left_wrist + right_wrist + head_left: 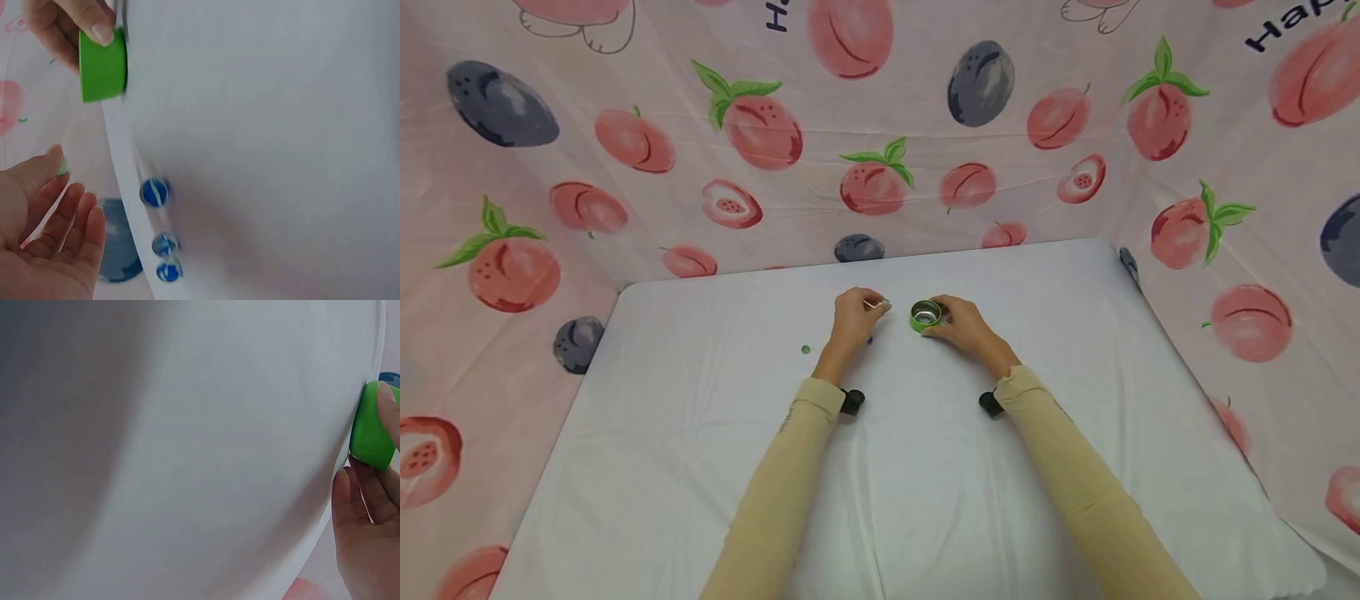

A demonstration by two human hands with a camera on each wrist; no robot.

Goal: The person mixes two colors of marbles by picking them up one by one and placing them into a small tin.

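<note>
While the green cup [926, 315] is being steadied on the worktop [925, 483] by the right hand [964, 327], a small marble [885, 302], hard, smooth and slippery, is being pinched just left of it by the left hand [854, 320].

The head camera looks forward and down from above the white counter [700, 467], taking in both forearms and the fruit-print cloth [512, 208] walls from some way off. The left wrist camera sits close, rolled sideways, facing across the counter. The right wrist camera is closer still, also rolled. All three share the green cup [926, 315], [103, 65], [373, 434].
</note>
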